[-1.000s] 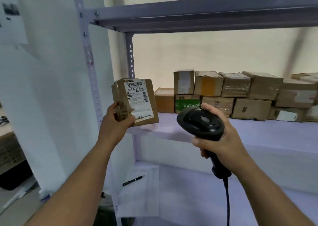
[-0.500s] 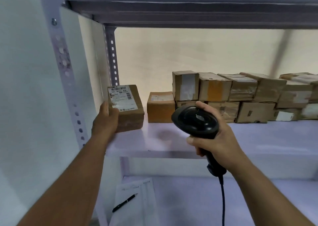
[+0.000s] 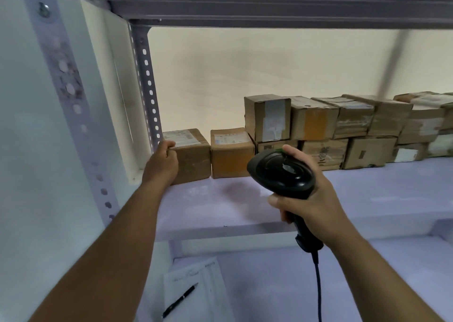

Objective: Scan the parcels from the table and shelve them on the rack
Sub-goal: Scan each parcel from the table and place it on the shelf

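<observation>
Parcel (image 3: 193, 160) at shelf's (image 3: 220, 206) far left, left hand (image 3: 161, 164) gripping its corner.
Square it against the neighbouring box (image 3: 231, 158); right hand (image 3: 311, 204) clamps the scanner (image 3: 279, 172).

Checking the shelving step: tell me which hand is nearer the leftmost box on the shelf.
Left. The left hand grips that box at its left edge; the right hand holds the scanner apart from it, off to its right.
</observation>
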Available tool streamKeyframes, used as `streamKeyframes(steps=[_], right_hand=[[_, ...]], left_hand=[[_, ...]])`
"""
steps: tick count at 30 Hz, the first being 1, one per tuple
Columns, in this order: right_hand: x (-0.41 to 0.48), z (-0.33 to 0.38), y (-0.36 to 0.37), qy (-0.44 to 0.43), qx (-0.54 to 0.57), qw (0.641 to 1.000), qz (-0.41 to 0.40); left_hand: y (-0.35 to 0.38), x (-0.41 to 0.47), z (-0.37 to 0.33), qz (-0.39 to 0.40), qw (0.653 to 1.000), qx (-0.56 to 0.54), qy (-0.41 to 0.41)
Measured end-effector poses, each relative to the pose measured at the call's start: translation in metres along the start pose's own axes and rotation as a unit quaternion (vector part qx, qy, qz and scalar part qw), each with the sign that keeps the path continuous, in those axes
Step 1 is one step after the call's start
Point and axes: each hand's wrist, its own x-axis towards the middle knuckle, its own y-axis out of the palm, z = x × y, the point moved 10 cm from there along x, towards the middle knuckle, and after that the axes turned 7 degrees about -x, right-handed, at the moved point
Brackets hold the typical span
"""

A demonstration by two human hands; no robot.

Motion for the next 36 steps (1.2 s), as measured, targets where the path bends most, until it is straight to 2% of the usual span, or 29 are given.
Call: streamKeyframes(steps=[8,17,22,26,30,36], right_hand=[[0.004,-0.016,-0.009,0.025,-0.021,0.999,-0.026],[0.000,-0.022,-0.013,0.032,-0.013,0.999,-0.011],[-0.013,-0.019,-0.026,0.025,-0.008,1.000,0.003],[-0.032,-0.020,-0.045,0.028,0.006,1.000,0.001],[-0.058,-0.023,-0.070,0.041,0.013,0.999,-0.008],[-0.111,-0.035,-0.123,0.069,0.019,0.997,-0.041]], left_hand=[[0.008,0.020,0.003,-0.008,0.997,-0.075,-0.006],[0.009,0.019,0.001,0.002,0.999,-0.038,-0.007],[-0.004,-0.022,-0.015,-0.097,0.995,-0.019,0.022],[-0.005,-0.071,-0.042,-0.156,0.983,-0.033,0.092],[0.035,-0.132,-0.067,-0.128,0.980,-0.059,0.138],[0.129,-0.228,-0.097,-0.020,0.981,-0.055,0.184]])
